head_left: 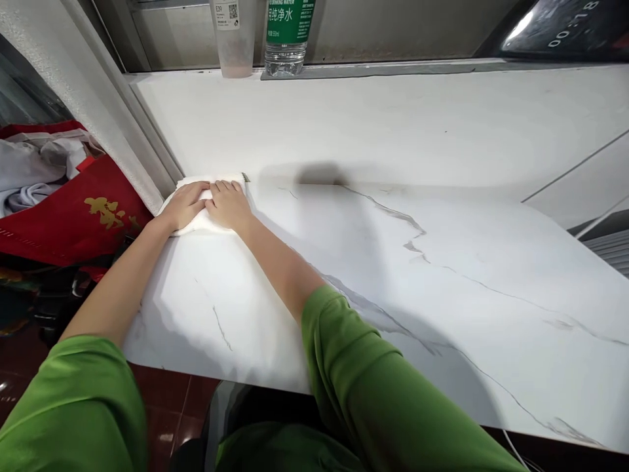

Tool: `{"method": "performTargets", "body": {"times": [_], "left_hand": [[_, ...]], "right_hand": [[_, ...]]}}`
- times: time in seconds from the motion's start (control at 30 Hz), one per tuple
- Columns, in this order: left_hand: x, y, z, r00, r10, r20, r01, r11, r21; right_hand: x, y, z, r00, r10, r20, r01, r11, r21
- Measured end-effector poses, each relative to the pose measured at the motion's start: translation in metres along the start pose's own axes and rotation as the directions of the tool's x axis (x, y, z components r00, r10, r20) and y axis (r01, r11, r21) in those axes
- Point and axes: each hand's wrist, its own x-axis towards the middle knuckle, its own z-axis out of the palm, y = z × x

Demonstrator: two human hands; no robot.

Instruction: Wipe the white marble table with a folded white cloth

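Observation:
A folded white cloth (204, 226) lies on the white marble-patterned table (354, 262), in its far left corner against the wall. Flat on the cloth's left part rests my left hand (185, 206), its fingers pointing to the right. My right hand (227, 204) lies flat on the right part of the cloth, fingers stretched forward. The two hands are close together, and neither is closed round the cloth. The cloth's underside is hidden.
On the ledge behind the table stand a clear plastic cup (234, 46) and a green-labelled water bottle (286, 39). A dark display (570, 29) is at the back right. A red bag (63, 210) with fabric sits left of the table. A curtain (93, 92) hangs beside it.

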Motion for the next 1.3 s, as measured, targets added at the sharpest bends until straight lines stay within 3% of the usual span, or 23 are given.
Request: {"method": "performTargets", "body": {"times": [0.2, 0.37, 0.5, 0.73, 0.87, 1.03, 1.3], "left_hand": [[-0.012, 0.004, 0.003, 0.999, -0.029, -0.014, 0.030, 0.999, 0.042], [-0.041, 0.029, 0.004, 0.998, -0.055, -0.006, 0.055, 0.994, 0.095], [-0.078, 0.066, 0.008, 0.999, -0.034, 0.010, 0.033, 0.991, 0.129], [-0.152, 0.155, 0.017, 0.998, 0.043, 0.043, -0.049, 0.988, 0.149], [-0.168, 0.186, 0.022, 0.995, 0.090, 0.052, -0.096, 0.984, 0.149], [-0.136, 0.180, 0.027, 0.992, 0.099, 0.077, -0.109, 0.985, 0.138], [-0.008, 0.148, 0.045, 0.996, 0.058, 0.067, -0.064, 0.993, 0.100]], "right_hand": [[-0.006, -0.003, -0.003, 1.000, -0.021, -0.011, 0.021, 1.000, 0.006], [-0.035, -0.009, -0.012, 0.997, -0.073, -0.014, 0.073, 0.997, 0.017], [-0.084, -0.018, -0.024, 0.997, -0.076, -0.026, 0.076, 0.997, 0.015], [-0.199, -0.030, -0.055, 0.994, -0.103, -0.035, 0.103, 0.995, 0.006], [-0.233, -0.026, -0.067, 0.995, -0.102, -0.016, 0.103, 0.993, 0.051], [-0.202, -0.003, -0.065, 0.998, 0.006, 0.066, -0.014, 0.992, 0.124], [-0.107, 0.069, -0.053, 0.996, 0.075, -0.050, -0.074, 0.997, 0.017]]}}
